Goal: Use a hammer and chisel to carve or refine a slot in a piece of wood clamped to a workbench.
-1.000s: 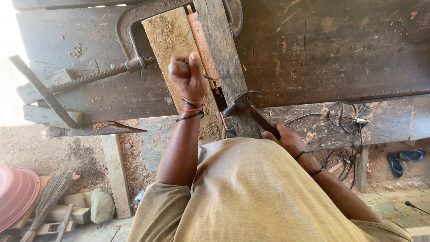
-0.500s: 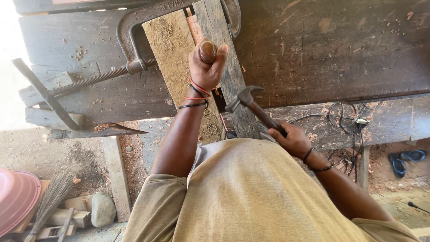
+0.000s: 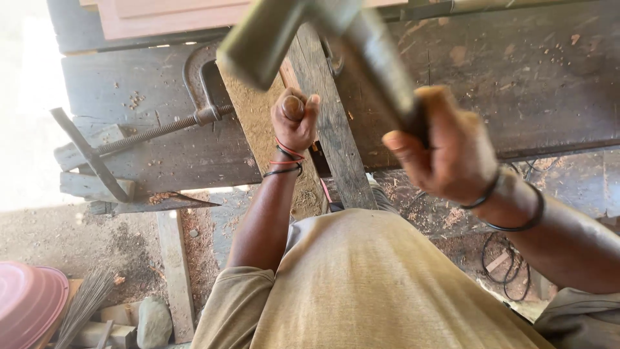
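Your right hand (image 3: 445, 152) has its grip clamped on the hammer (image 3: 323, 39) handle, the blurred head raised above the upright plank (image 3: 332, 148). Your left hand (image 3: 294, 119) is closed around a chisel handle (image 3: 292, 106) just beside that plank, right of the clamp (image 3: 194, 97) on the tabletop (image 3: 516, 84).

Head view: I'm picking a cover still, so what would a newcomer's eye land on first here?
First the blurred hammer, raised close to the camera at top centre in the right hand. Below it, the left hand grips a round-topped tool handle against an upright plank at the dark workbench. To the left, a large metal clamp sits on the bench.
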